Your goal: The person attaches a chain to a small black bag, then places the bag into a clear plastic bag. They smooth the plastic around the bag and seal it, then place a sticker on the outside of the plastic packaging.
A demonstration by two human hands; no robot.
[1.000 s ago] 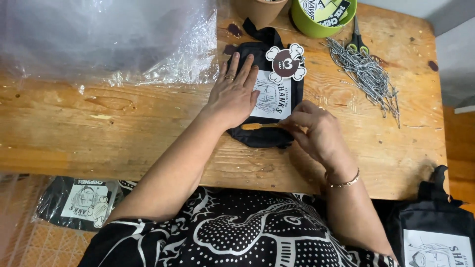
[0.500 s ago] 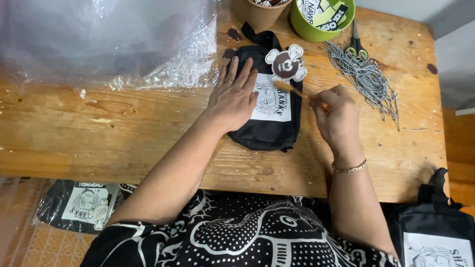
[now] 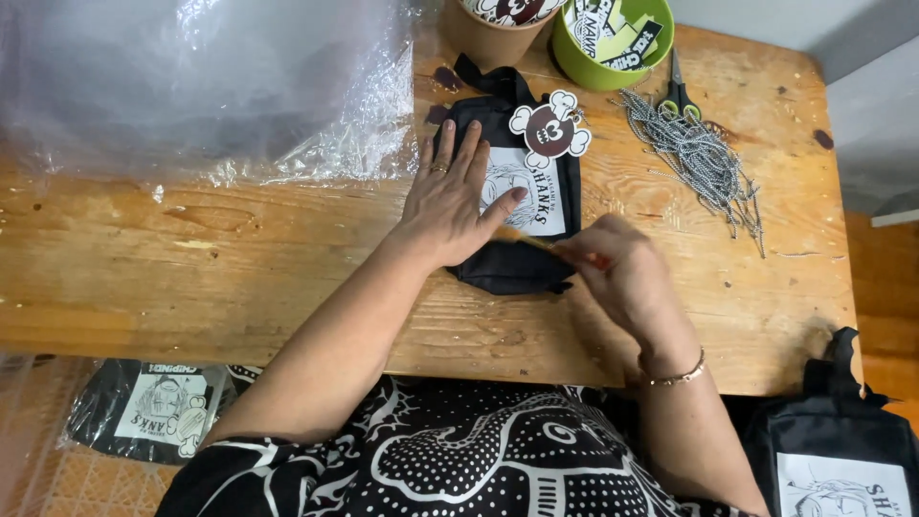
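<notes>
A black fabric pouch [image 3: 560, 163] with a white printed patch lies on the wooden table [image 3: 239, 268]. A brown and white skull-shaped tag [image 3: 549, 128] rests on its upper part. My left hand [image 3: 450, 196] lies flat on the pouch's left side, fingers spread, a ring on one finger. My right hand [image 3: 622, 273], blurred, is closed on a thin orange stick-like tool [image 3: 531, 237] whose tip lies across the pouch's lower edge. A bracelet circles my right wrist.
Clear plastic sheeting [image 3: 191, 86] covers the table's far left. A green tub [image 3: 622, 43] of printed tags, a brown cup [image 3: 493, 24], scissors [image 3: 678, 91] and a heap of metal ball chains [image 3: 699, 158] sit at the back right. More black pouches lie below at left [image 3: 153, 407] and right [image 3: 833, 450].
My right hand lifted from the pouch's lower edge to its right side, then came back down and left with the thin tool. My left hand stayed flat on the pouch.
</notes>
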